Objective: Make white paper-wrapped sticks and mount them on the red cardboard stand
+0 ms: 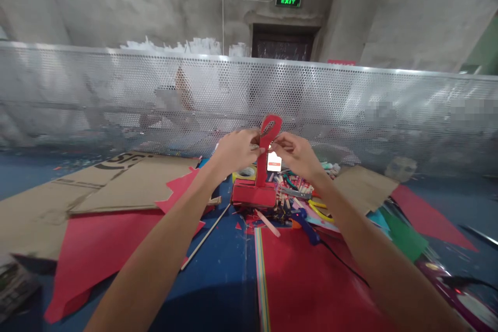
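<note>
A red paper strip (261, 168), bent into a loop at the top, stands upright on a small red paper-covered box (254, 194). From the left, my left hand (240, 150) is closed on the strip just below the loop. On the other side my right hand (292, 151) has its fingers pinched together at the lower right edge of the loop; its fingertips are small and partly hidden. Behind the strip a phone (274, 165) shows a lit white screen. A blue glue gun (307, 225) with a black cord lies in front of the right forearm.
Cardboard (132, 184) and red paper sheets (109, 244) lie left on the blue table (218, 280). A red sheet stack (311, 280) is in front. Pencils (301, 187), yellow-handled scissors (319, 210), a thin stick (206, 236) and tape (245, 172) surround the box. Behind runs a perforated metal screen (218, 88).
</note>
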`<control>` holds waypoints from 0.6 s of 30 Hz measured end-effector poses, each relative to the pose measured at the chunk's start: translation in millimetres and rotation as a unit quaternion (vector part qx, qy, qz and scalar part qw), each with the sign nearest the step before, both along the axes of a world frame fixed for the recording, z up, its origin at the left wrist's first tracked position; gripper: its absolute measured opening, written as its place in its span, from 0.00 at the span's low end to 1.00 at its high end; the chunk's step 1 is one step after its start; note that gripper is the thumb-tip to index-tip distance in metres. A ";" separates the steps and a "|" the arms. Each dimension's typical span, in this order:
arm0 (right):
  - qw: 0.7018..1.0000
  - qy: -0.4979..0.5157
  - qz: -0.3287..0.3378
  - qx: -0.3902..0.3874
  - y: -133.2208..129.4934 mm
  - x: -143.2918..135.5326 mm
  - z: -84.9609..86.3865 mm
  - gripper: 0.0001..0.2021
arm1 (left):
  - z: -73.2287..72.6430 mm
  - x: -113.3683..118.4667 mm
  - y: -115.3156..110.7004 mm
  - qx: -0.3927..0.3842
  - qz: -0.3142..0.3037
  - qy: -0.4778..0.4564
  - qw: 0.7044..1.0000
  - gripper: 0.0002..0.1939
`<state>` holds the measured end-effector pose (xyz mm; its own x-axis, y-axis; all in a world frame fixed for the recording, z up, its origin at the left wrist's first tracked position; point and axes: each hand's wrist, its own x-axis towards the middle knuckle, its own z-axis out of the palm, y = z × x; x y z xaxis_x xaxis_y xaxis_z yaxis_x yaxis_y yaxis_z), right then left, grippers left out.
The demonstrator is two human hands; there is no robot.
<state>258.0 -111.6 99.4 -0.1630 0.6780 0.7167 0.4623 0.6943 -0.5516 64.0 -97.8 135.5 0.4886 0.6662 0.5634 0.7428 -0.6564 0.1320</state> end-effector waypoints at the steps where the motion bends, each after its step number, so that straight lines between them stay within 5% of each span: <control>1: 1.000 0.006 -0.005 0.002 -0.1 0.8 0.8 0.05 | 0.0 -0.6 0.1 0.000 0.005 0.000 1.000 0.15; 7: 0.995 0.051 -0.086 0.002 7.3 34.3 5.4 0.08 | -0.2 -8.3 8.6 -0.016 0.016 0.000 1.000 0.14; 11: 0.976 -0.117 -0.166 -0.077 24.0 69.4 -9.6 0.14 | -3.1 -11.5 16.4 -0.012 -0.005 0.010 1.000 0.16; 15: 0.950 -0.246 -0.104 -0.165 42.1 82.0 -37.5 0.11 | -7.9 -10.1 22.6 0.017 -0.004 0.023 1.000 0.18; 18: 0.961 -0.225 -0.049 -0.149 45.7 67.7 -49.1 0.23 | -10.6 -9.0 27.7 0.038 -0.009 0.032 0.999 0.20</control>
<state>325.7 -65.9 50.3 -0.3357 0.8709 0.3590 0.7568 0.4763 -0.4477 55.0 -70.1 124.9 0.5362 0.6130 0.5802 0.7361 -0.6760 0.0339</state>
